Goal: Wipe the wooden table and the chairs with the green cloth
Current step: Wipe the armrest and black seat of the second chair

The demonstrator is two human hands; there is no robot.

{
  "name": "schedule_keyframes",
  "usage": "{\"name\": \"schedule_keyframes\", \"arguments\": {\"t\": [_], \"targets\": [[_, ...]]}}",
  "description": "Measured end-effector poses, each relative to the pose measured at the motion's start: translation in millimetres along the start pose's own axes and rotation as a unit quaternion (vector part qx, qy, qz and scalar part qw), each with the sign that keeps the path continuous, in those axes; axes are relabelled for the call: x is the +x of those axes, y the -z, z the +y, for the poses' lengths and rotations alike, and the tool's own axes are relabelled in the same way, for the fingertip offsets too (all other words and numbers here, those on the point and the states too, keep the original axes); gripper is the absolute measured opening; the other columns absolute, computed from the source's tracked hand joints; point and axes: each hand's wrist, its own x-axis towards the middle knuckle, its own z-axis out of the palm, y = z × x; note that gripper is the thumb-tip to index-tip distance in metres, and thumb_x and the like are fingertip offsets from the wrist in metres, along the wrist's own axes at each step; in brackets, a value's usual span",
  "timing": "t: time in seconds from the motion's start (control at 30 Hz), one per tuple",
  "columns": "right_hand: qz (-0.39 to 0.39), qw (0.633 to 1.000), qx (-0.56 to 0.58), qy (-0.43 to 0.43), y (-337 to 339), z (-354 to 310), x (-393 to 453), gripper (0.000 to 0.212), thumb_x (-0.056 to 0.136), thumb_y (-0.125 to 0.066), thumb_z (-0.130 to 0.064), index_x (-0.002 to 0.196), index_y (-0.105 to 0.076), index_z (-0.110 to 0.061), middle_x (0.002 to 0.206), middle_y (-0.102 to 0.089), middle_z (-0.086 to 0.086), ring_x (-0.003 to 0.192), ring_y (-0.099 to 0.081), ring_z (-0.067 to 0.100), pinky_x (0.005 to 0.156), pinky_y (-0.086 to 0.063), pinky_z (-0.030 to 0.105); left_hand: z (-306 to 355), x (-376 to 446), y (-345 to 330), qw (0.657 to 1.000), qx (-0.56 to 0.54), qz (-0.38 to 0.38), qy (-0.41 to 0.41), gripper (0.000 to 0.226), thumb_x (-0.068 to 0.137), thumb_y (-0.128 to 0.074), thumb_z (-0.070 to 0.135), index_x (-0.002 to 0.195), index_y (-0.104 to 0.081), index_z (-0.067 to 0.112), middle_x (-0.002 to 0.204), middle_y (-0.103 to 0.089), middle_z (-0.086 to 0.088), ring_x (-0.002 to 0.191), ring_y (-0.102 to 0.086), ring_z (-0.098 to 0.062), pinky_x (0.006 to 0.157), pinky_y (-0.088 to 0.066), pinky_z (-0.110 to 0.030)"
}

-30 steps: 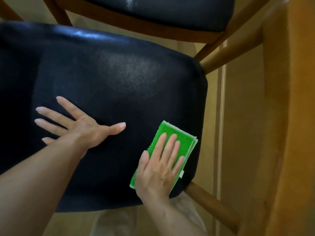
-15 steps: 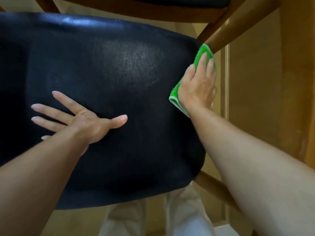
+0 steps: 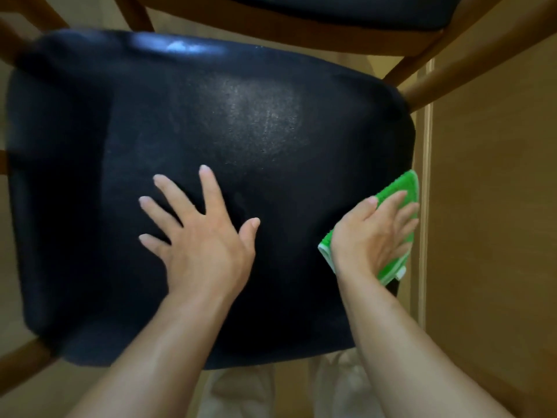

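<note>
We think the folded bright green cloth with a pale edge (image 3: 398, 260) is soft and light, so it will bend and bunch up if we only push one corner. The best way to hold it looks like a flat palm on top, pressing down, so the whole pad slides along with us. Right now our right hand (image 3: 373, 233) lies flat on the cloth with the fingers straight and close together, pressing it against the right side edge of the big black padded chair seat (image 3: 211, 131). The cloth sticks out past the fingertips and also peeks out under the heel of the hand, with a small white tag at the corner nearest our wrist. It looks fuzzy and bumpy, like a scrubby rag. Our left hand (image 3: 199, 236) rests flat on the middle of the seat, off to the left of the cloth, with its fingers spread wide and nothing in it; we guess it keeps the chair from moving. The seat looks smooth and a bit shiny, so we think the cloth could slip fast over it. Beyond the fingertips we see the brown wooden chair frame (image 3: 422, 61), and a second dark seat (image 3: 346, 7) is farther away.
</note>
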Motion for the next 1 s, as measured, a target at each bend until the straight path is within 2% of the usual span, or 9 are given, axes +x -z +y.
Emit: {"name": "schedule_keyframes", "arguments": {"t": [0.13,0.27,0.33,0.47,0.53,0.7,0.8,0.9,1.0], "targets": [[-0.014,0.991,-0.027,0.127,-14.0,-43.2,2.6,0.056,0.105,-0.024,-0.032,0.156,-0.010,-0.016,0.164,0.002,0.009,0.150,0.006,0.028,0.118,0.006,0.048,-7.8,-2.4,-6.4,0.998,0.044,0.032,-0.029,0.077,0.095,-0.036,0.055,0.150,0.014,0.033,0.154,0.024,-0.021,0.142,0.012,-0.047,0.111,-0.015,-0.062],[-0.045,0.968,-0.050,0.242,-33.2,-87.3,-16.2,0.056,0.104,-0.028,-0.028,0.156,-0.011,-0.016,0.164,-0.001,0.009,0.150,0.004,0.030,0.119,0.005,0.046,-18.7,-7.3,-8.1,0.997,0.038,0.046,-0.055,0.071,0.097,-0.037,0.049,0.152,0.007,0.035,0.157,0.020,-0.015,0.144,0.010,-0.043,0.112,-0.015,-0.059],[-0.095,0.934,-0.070,0.336,-39.7,-98.0,-37.5,0.058,0.103,-0.032,-0.027,0.156,-0.012,-0.017,0.164,-0.001,0.009,0.150,0.004,0.030,0.119,0.006,0.047,-22.5,-9.4,-9.4,0.996,0.014,0.058,-0.063,0.073,0.097,-0.039,0.044,0.154,0.004,0.029,0.159,0.016,-0.011,0.146,0.009,-0.038,0.114,-0.013,-0.056],[-0.224,0.833,-0.102,0.495,-47.1,-93.4,-76.7,0.070,0.097,-0.046,-0.033,0.156,-0.010,-0.019,0.164,0.004,0.006,0.150,0.010,0.026,0.116,0.015,0.042,-36.5,-19.3,-12.2,0.993,-0.094,0.062,-0.033,0.072,0.100,-0.037,0.037,0.153,0.008,0.018,0.160,0.019,0.004,0.146,0.018,-0.011,0.119,0.000,-0.038],[-0.247,0.806,-0.106,0.527,-46.4,-86.4,-78.1,0.068,0.099,-0.045,-0.033,0.156,-0.011,-0.021,0.164,0.004,0.004,0.150,0.011,0.023,0.117,0.014,0.041,-43.8,-28.6,-13.7,0.994,-0.086,0.065,-0.029,0.075,0.098,-0.043,0.037,0.154,0.003,0.018,0.161,0.012,0.001,0.147,0.012,-0.012,0.119,-0.005,-0.040],[-0.249,0.797,-0.129,0.535,-29.1,-75.6,-64.8,0.070,0.099,-0.049,-0.031,0.156,-0.012,-0.016,0.164,-0.002,0.003,0.151,0.003,0.020,0.120,0.004,0.037,-34.6,-39.2,-6.4,0.992,-0.119,0.049,-0.009,0.071,0.090,-0.062,0.025,0.151,-0.026,0.030,0.162,0.000,-0.002,0.147,-0.014,-0.024,0.115,-0.027,-0.042],[-0.265,0.805,-0.144,0.510,-16.3,-74.0,-59.9,0.060,0.100,-0.041,-0.014,0.155,-0.018,-0.015,0.164,-0.005,0.003,0.151,-0.001,0.018,0.120,-0.001,0.036,-18.1,-40.5,-2.5,0.984,-0.167,0.059,-0.023,0.057,0.088,-0.061,0.015,0.139,-0.046,0.034,0.160,-0.019,0.001,0.141,-0.029,-0.019,0.107,-0.027,-0.026],[-0.290,0.835,-0.114,0.453,4.5,-73.1,-51.3,0.055,0.097,-0.042,-0.009,0.150,-0.033,-0.017,0.163,-0.015,-0.001,0.150,-0.009,0.014,0.119,-0.014,0.034,-2.1,-40.7,-3.3,0.974,-0.206,0.086,-0.043,0.047,0.088,-0.061,0.016,0.133,-0.052,0.026,0.144,-0.045,0.003,0.130,-0.044,-0.015,0.095,-0.030,-0.018],[-0.286,0.878,-0.087,0.374,29.5,-68.5,-39.9,0.047,0.093,-0.046,-0.009,0.139,-0.050,-0.018,0.156,-0.034,-0.001,0.142,-0.033,0.018,0.106,-0.035,0.032,14.9,-44.4,-2.6,0.965,-0.248,0.083,-0.014,0.055,0.087,-0.063,0.017,0.139,-0.047,0.023,0.139,-0.051,0.004,0.127,-0.047,-0.014,0.096,-0.031,-0.019]]}}
